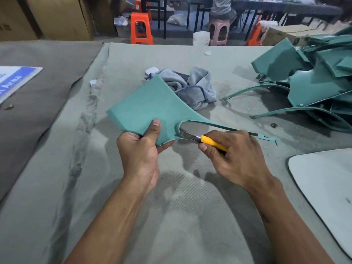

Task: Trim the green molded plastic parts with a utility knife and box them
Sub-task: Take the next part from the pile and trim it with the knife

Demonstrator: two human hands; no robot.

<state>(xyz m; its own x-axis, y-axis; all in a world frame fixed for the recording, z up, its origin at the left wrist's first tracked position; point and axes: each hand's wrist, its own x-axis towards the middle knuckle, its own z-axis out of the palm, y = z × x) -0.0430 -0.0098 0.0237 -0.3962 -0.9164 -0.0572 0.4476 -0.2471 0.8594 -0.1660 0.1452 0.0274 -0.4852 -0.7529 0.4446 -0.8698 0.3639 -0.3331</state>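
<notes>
Head view: a green molded part [150, 105] is held above the cloth-covered table [57, 168], pinched at its near edge by the left hand [140, 149], thumb on top. A yellow utility knife [202, 140] is gripped by the right hand [234, 155], its blade set at the part's inner cut-out edge, close to the left fingers. A slip toward those fingers could be caused by excess force; the thin strip running right might be snapped. More parts [312, 77] are piled far right.

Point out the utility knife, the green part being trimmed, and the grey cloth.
utility knife [213, 143]: head view, yellow handle.
green part [150, 107]: head view, broad flat panel.
grey cloth [194, 86]: head view, middle of the crumpled folds.
</notes>
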